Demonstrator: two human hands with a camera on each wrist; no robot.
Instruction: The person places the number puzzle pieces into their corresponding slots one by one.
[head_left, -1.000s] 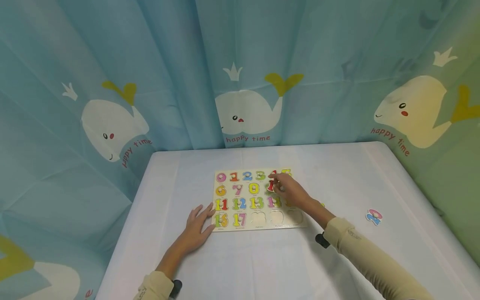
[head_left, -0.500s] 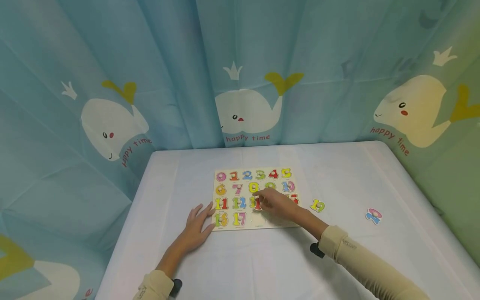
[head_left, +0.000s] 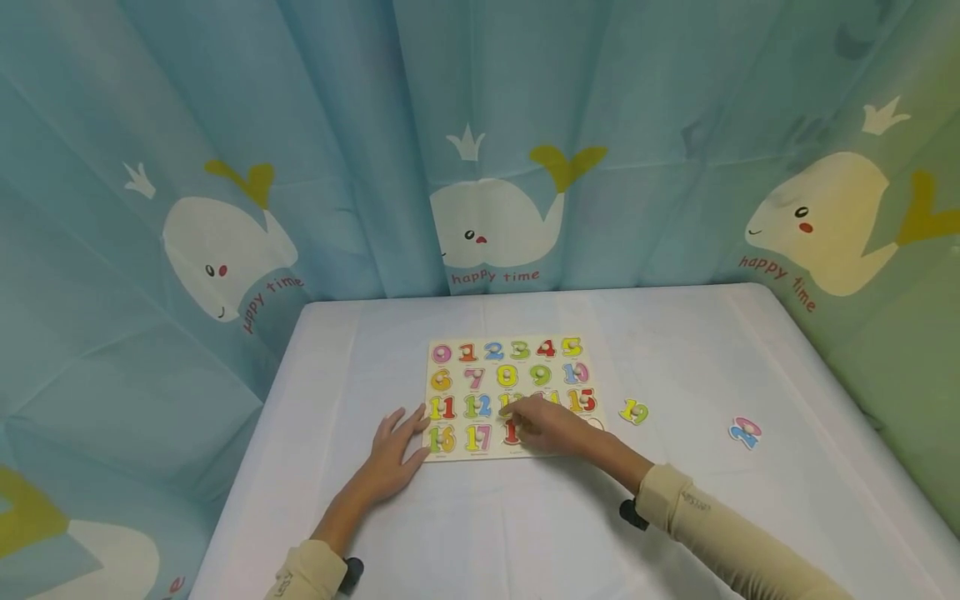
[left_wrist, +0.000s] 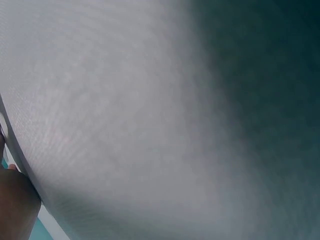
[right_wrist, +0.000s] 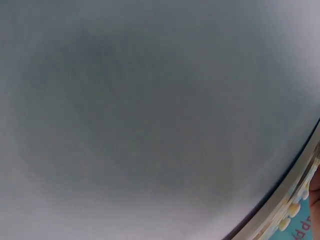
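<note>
A wooden number puzzle board (head_left: 495,456) lies on the white table, its upper rows filled with knobbed number pieces. My right hand (head_left: 551,425) is over the bottom row, pinching a puzzle piece with a red 1 (head_left: 511,432); the rest of that piece is hidden by the fingers. It sits at the spot right of the 17 piece (head_left: 478,437). With fingers spread, my left hand (head_left: 393,454) rests at the board's left edge. In the left wrist view part of the left hand (left_wrist: 19,205) shows at the lower left corner.
A 19 piece (head_left: 633,411) lies just right of the board. Farther right is a 20 piece (head_left: 745,432), turned askew. A blue curtain (head_left: 360,167) with whale prints hangs behind the table (head_left: 675,333). Knobs (right_wrist: 294,209) show along the board in the right wrist view.
My right hand has moved left and toward me with the red-1 piece, from the board's upper right down to the bottom row. My left hand has stayed put.
</note>
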